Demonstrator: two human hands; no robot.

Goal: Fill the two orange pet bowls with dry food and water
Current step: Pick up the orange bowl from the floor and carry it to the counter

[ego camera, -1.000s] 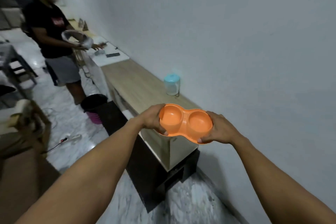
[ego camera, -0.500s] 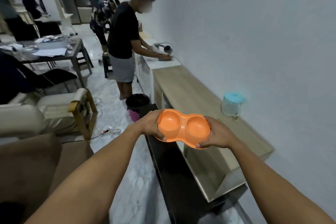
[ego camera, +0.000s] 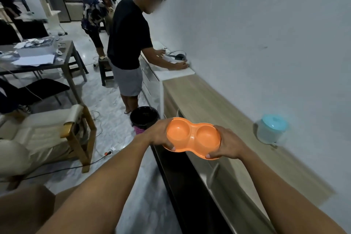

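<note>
Bowls: the orange double pet bowl (ego camera: 192, 137) is being held in the air above the near edge of the wooden cabinet (ego camera: 218, 112); both cups are looking empty.
Left hand (ego camera: 158, 135): gripping the left end, thumb over the rim, fingers hidden underneath.
Right hand (ego camera: 228, 143): clasping the right end likewise.
Container: a teal-lidded tub (ego camera: 270, 129) is standing far right against the wall, blurred, contents unclear.

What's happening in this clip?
A person holds an orange double pet bowl in the air with both hands, the left hand on one end, the right hand on the other. Both wells look empty. On the wooden counter by the wall stands a clear container with a blue lid. Another person works farther along.
</note>
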